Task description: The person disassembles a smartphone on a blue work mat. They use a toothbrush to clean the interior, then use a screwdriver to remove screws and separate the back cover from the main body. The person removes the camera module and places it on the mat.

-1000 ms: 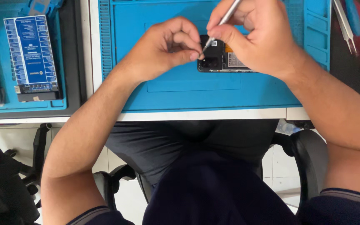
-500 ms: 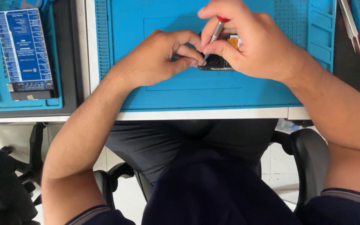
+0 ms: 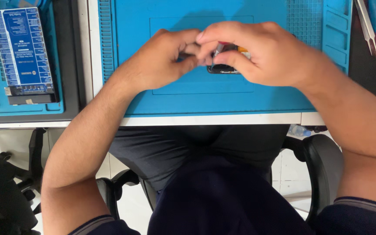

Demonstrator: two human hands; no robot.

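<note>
Two bare hands meet over a blue work mat [image 3: 175,100], seen from above by the head camera. The left hand [image 3: 162,58] is curled, its fingertips pressed against a small dark device [image 3: 225,68] that lies on the mat directly beneath both hands. The right hand [image 3: 257,52] is closed around a slim metal tool [image 3: 217,48], pinched between thumb and forefinger, with the tip angled down toward the device; most of the tool is hidden inside the grip, so it may be a screwdriver or tweezers. The fingertips of the two hands touch each other above the device.

Well to the left of the left hand, a blue circuit board [image 3: 20,50] rests in a blue tray [image 3: 22,108]. Off to the right of the right hand, beyond the mat's edge, lie metal tweezers [image 3: 367,27]. Below the hands, the person's lap and a black chair [image 3: 323,165] fill the lower part of the view.
</note>
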